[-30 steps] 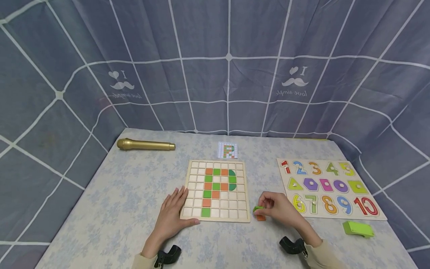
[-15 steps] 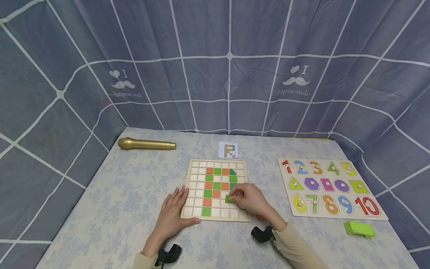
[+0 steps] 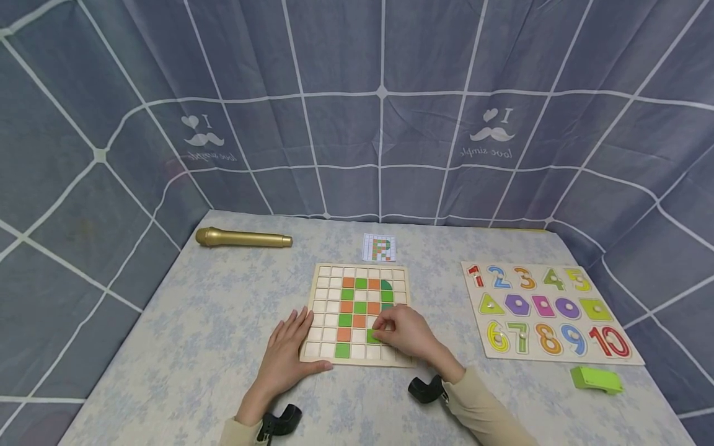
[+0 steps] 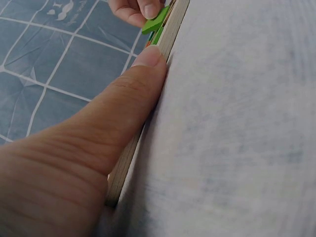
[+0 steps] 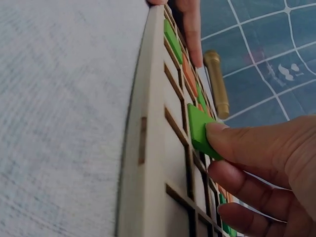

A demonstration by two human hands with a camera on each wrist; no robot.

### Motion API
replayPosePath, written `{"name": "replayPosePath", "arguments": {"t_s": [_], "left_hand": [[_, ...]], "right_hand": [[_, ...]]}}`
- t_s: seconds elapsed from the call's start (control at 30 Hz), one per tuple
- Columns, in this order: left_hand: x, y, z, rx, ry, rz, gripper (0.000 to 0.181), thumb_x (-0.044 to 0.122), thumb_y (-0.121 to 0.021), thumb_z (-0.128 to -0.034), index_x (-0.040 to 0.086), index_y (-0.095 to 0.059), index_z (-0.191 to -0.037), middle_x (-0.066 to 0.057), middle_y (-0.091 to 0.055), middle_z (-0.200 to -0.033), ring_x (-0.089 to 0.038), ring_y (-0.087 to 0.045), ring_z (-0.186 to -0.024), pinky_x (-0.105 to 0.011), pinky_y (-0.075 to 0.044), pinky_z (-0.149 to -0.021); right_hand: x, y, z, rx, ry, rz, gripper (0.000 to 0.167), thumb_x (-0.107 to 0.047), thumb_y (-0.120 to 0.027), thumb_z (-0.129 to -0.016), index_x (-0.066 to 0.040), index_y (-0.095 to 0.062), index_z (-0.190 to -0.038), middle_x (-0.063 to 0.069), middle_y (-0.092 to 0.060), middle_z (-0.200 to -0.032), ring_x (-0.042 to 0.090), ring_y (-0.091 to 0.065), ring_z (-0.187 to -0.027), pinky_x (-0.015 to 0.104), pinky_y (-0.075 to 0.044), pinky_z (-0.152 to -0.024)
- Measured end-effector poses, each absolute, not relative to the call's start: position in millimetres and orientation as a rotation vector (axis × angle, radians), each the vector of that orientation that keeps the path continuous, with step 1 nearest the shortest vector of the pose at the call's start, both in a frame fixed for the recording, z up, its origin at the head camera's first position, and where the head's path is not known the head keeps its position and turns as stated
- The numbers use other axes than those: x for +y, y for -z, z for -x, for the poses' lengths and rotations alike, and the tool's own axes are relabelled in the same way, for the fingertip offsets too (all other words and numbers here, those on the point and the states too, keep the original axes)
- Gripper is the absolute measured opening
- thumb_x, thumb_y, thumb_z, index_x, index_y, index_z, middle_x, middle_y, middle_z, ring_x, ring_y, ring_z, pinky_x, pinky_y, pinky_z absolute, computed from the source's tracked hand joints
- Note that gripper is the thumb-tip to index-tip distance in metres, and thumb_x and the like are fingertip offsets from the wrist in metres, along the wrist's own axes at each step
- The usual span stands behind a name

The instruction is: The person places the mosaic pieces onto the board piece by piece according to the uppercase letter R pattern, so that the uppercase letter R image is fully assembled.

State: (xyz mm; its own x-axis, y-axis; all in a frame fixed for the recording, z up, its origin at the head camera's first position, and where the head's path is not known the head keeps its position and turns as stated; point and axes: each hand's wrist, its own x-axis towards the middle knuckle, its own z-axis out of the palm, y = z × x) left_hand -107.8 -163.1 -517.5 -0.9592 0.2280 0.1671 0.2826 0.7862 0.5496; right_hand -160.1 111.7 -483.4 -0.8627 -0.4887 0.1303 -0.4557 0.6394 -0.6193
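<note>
A wooden grid board [image 3: 357, 360] lies mid-table, with orange and green square tiles and dark green rounded tiles set in some cells. My right hand [image 3: 409, 334] pinches a green square tile [image 5: 198, 127] between thumb and fingers; the tile is tilted over a cell in the second row from the near edge. My left hand [image 3: 283, 359] rests on the board's left side, fingers straight along it and thumb at its near edge. In the left wrist view the thumb [image 4: 131, 94] lies against the board's side.
Behind the board lies a small pattern card [image 3: 379, 248]. A gold microphone [image 3: 243, 238] is at the back left. On the right are a number-and-shape puzzle board [image 3: 474, 322] and a light green block [image 3: 595, 380]. A grid-patterned curtain [image 3: 346, 130] encloses the table.
My right hand has picked up the green tile from the table right of the board and carried it left over the grid. My left hand has stayed in place.
</note>
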Motion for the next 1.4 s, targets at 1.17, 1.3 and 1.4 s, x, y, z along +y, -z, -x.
{"name": "replayPosePath", "arguments": {"t_s": [1.17,1.3,1.4], "left_hand": [[-164.5,518.5,108.2,-2.863,0.889,0.432,0.109,0.063,-0.075,-0.0666,0.003,-0.033,-0.147,-0.014,-0.028,-0.152,-0.034,-0.018,-0.14,-0.053,-0.013,-0.11],[-164.8,519.0,108.9,-2.869,0.88,0.431,0.109,0.064,-0.074,-0.0672,0.003,-0.033,-0.147,-0.014,-0.028,-0.152,-0.034,-0.018,-0.14,-0.053,-0.013,-0.11],[-164.8,519.4,108.9,-2.876,0.878,0.43,0.109,0.065,-0.073,-0.0674,0.003,-0.033,-0.148,-0.014,-0.027,-0.152,-0.034,-0.018,-0.14,-0.052,-0.013,-0.11]], "right_hand": [[137.8,488.0,148.9,2.79,1.046,0.994,0.019,-0.023,-0.073,-0.085,-0.016,-0.075,-0.103,-0.01,-0.065,-0.097,0.009,-0.051,-0.089,0.031,-0.045,-0.076],[148.6,488.1,145.5,2.814,1.103,0.966,0.019,-0.024,-0.074,-0.085,-0.016,-0.075,-0.102,-0.011,-0.066,-0.098,0.008,-0.052,-0.091,0.031,-0.046,-0.076],[157.4,488.1,142.8,2.844,1.134,0.927,0.02,-0.023,-0.075,-0.083,-0.016,-0.075,-0.102,-0.012,-0.066,-0.096,0.007,-0.052,-0.09,0.031,-0.047,-0.075]]}}
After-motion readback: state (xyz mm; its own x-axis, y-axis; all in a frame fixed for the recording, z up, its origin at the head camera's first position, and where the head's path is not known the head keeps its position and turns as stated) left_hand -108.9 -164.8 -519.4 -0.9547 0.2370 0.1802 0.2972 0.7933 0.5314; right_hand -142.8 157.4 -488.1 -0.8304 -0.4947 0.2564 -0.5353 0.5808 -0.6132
